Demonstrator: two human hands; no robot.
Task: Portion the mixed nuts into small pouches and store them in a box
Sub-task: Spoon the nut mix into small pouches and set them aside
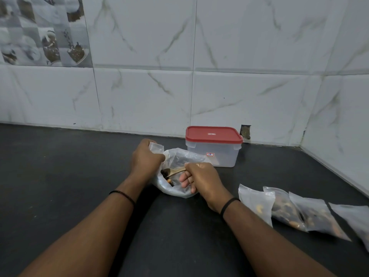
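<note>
Nuts (168, 177) under spoon (174, 171), right hand (201, 177) gripping

Left hand (146, 156) pinches a small clear pouch (156, 147) at the rim of the big plastic bag (175, 189) of nuts, right hand (201, 177) grips a gold spoon (173, 172) with its bowl down in the bag. Clear box (214, 152) with its red lid (213, 134) on sits right behind. Four filled pouches (285, 208) lie overlapping on the dark counter (60, 166), off to the right.
</note>
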